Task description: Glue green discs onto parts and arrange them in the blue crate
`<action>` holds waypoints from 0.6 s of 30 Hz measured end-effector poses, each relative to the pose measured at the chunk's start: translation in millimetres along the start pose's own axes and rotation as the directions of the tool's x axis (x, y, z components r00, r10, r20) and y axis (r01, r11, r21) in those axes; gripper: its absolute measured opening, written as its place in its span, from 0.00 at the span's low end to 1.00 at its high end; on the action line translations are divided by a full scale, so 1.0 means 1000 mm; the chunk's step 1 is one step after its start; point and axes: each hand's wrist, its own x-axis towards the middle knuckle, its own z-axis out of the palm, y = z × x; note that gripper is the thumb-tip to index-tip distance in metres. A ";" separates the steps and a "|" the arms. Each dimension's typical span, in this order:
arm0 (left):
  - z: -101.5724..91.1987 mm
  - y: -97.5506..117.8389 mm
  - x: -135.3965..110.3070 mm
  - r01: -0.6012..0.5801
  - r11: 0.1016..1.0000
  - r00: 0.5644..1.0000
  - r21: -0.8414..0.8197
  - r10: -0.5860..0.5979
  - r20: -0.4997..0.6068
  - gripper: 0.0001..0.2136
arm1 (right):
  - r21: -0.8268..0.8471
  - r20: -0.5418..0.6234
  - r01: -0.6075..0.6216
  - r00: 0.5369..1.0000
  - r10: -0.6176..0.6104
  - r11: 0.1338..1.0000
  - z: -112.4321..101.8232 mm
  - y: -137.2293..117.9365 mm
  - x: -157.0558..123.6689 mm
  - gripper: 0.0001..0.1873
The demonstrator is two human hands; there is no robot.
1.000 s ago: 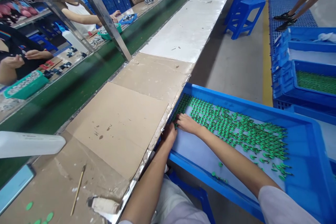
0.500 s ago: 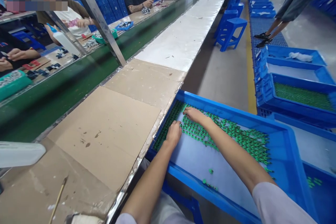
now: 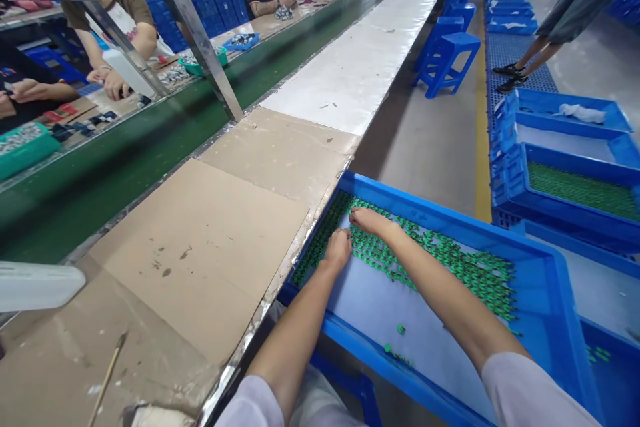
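Both hands reach into a blue tray (image 3: 540,250) lined with a pale sheet (image 3: 365,293). Many small green pieces (image 3: 450,260) lie on it in rows, packed more tightly along the tray's left side. My left hand (image 3: 339,248) is closed with its fingertips together, low over the gap beside the packed rows. Just beyond it, my right hand (image 3: 369,221) is curled in a pinch at the edge of the green pieces. Whatever the fingers of either hand hold is too small or hidden to make out. A few loose green pieces lie near the tray's front wall.
Left of the tray runs a bench covered with cardboard (image 3: 210,233). On it lie a thin brush (image 3: 107,377) and a white bottle (image 3: 40,287). Blue trays (image 3: 575,177) stand on the right, blue stools (image 3: 447,57) farther off. People work across the green belt (image 3: 165,133).
My left hand has moved slightly right and up, closer to my right hand, which stays nearly in place. Across the belt, a co-worker's hands have lowered to the table. The view has shifted slightly.
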 end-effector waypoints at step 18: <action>-0.021 0.014 0.012 -0.037 0.998 0.999 -0.058 0.037 -0.001 0.10 | 0.246 -0.405 0.073 0.914 0.034 0.967 -0.001 0.025 -0.086 0.11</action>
